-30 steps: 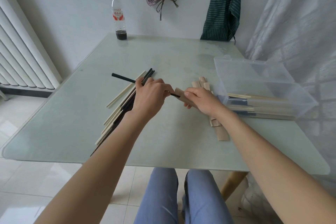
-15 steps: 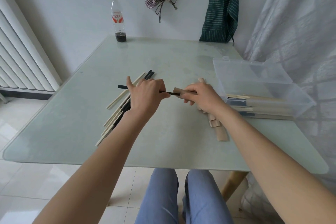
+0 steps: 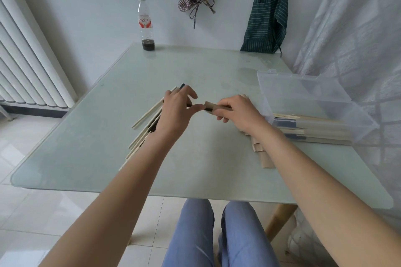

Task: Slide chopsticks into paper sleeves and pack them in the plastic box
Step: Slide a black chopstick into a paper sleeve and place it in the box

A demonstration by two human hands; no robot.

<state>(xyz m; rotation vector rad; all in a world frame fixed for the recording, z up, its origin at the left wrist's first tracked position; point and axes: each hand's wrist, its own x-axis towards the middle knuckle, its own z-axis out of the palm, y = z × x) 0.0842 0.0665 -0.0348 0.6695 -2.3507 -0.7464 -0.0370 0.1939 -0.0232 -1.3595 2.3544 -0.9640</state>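
Note:
My right hand (image 3: 236, 110) holds a brown paper sleeve (image 3: 211, 106) just above the glass table (image 3: 195, 158). My left hand (image 3: 176, 109) pinches the butt end of a black chopstick, which is almost wholly inside the sleeve; only a short dark tip shows at the sleeve's mouth. Loose chopsticks (image 3: 145, 118), pale wood and black, lie in a pile under my left wrist. Empty sleeves (image 3: 261, 154) lie under my right forearm. The clear plastic box (image 3: 303, 97) stands open at the right, with several sleeved chopsticks (image 3: 314, 130) in it.
A plastic bottle (image 3: 145, 25) with dark liquid stands at the table's far edge. A white radiator (image 3: 26, 67) is on the left, a curtain (image 3: 358, 28) on the right. Aprons hang on the back wall. My knees sit under the near edge.
The black chopstick has slid rightward into the sleeve, from mostly exposed to nearly hidden. My left hand has closed in on my right hand.

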